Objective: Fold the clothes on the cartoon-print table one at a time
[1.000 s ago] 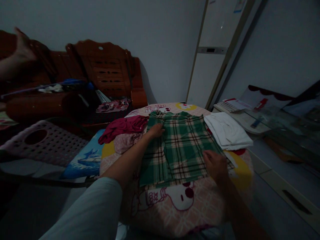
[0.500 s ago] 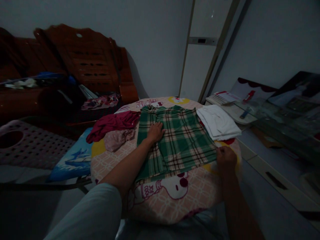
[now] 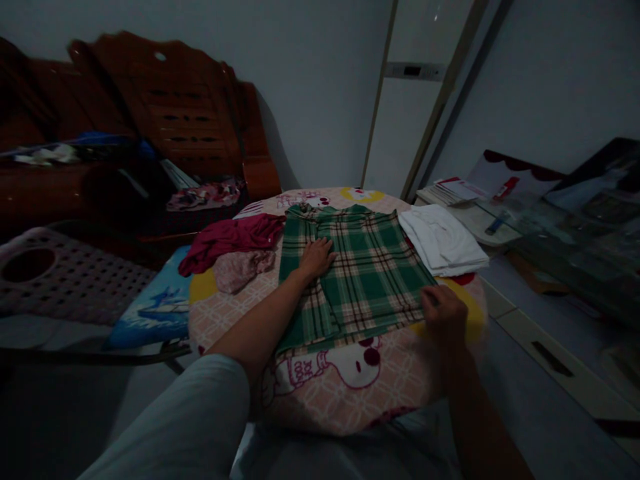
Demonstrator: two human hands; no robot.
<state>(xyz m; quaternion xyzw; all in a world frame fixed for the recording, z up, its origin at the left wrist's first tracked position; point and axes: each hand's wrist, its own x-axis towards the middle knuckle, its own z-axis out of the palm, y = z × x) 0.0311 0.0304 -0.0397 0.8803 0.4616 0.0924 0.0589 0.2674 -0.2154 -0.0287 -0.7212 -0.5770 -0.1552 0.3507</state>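
Note:
A green plaid shirt (image 3: 370, 267) lies spread on a round table under a pink patterned cloth (image 3: 320, 387). My left hand (image 3: 316, 259) rests flat on the shirt's left-middle part, fingers stretched out. My right hand (image 3: 444, 312) is closed on the shirt's near right corner, fingers curled around the edge. A folded white garment (image 3: 443, 241) lies at the table's right side. A crumpled dark red garment (image 3: 230, 239) and a pale pink one (image 3: 241, 269) lie at the table's left.
A carved wooden bench (image 3: 180, 127) with clutter stands at the back left. A pink perforated plastic stool (image 3: 60, 273) and a blue printed cushion (image 3: 155, 303) sit at left. A low glass-topped cabinet (image 3: 550, 227) with papers is at right. A white door (image 3: 420, 93) is behind.
My right hand slid from the top of the shirt to its near right corner and closed on the edge. My left hand stayed flat on the shirt. The view shifted slightly.

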